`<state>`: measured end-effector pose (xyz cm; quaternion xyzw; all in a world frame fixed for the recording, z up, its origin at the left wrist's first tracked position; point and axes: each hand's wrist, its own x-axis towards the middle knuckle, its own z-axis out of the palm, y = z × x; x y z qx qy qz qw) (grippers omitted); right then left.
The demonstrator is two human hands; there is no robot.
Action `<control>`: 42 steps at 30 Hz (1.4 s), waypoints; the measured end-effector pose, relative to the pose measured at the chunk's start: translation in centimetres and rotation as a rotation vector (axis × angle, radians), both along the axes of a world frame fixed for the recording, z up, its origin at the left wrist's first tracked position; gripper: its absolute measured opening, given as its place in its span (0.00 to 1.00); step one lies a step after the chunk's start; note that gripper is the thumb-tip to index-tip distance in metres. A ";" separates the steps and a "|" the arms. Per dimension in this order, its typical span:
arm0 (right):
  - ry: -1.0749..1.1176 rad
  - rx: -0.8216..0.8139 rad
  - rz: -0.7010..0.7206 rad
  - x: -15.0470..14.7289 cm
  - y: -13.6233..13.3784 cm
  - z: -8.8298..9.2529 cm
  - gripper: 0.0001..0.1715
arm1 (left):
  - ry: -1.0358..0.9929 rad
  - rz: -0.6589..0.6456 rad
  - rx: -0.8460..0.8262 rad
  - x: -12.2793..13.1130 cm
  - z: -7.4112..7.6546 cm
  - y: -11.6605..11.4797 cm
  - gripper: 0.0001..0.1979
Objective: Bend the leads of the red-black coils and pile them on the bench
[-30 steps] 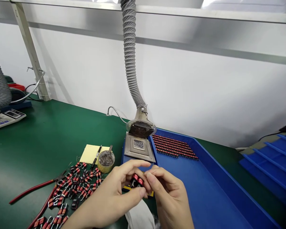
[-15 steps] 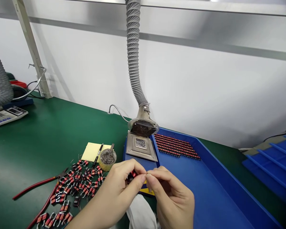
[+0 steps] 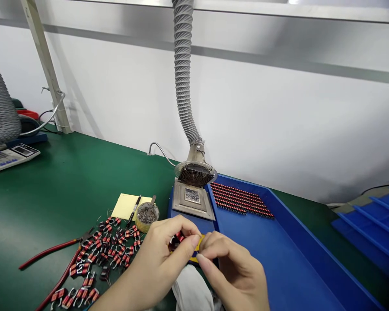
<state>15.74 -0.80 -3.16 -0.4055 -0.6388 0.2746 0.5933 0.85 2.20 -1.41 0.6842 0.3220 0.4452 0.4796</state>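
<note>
My left hand (image 3: 168, 250) is closed around a small red-and-black wire-wound coil (image 3: 179, 237), mostly hidden behind the fingers. Its thumb and forefinger meet at the tips. Close beside it, my right hand (image 3: 231, 268) has curled fingers, the thumb just below the forefinger; what lies between them is too small to make out. To the left, a loose heap of similar coils (image 3: 112, 248) with bent metal leads covers the green table. Red-handled pliers (image 3: 48, 254) lie along the heap's left side.
Behind my hands sits a solder pot (image 3: 192, 195) under a fume hood (image 3: 196, 170) on a ribbed hose. A blue tray (image 3: 298, 259) at right holds rows of coils (image 3: 241, 199). A small jar (image 3: 147, 216), a pen (image 3: 134, 209) and yellow paper (image 3: 123, 205) lie left.
My right hand's thumb and fingertips have drawn slightly down and apart from the left hand's fingertips. My left hand stays almost in place. The view has shifted a little.
</note>
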 end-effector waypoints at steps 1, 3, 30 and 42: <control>-0.027 0.066 -0.013 0.1 -0.1 0.2 0.07 | 0.027 -0.001 0.033 0.0 0.0 0.0 0.10; -0.076 0.215 -0.097 0.3 -0.3 0.4 0.15 | 0.069 -0.002 0.114 -0.1 0.0 0.0 0.09; -0.150 0.147 -0.196 -0.3 -0.1 0.0 0.11 | 0.418 0.183 0.859 -0.1 -0.4 0.1 0.17; -0.352 0.476 -0.174 0.6 0.2 0.0 0.20 | 0.161 0.067 0.587 -0.1 -0.1 0.0 0.11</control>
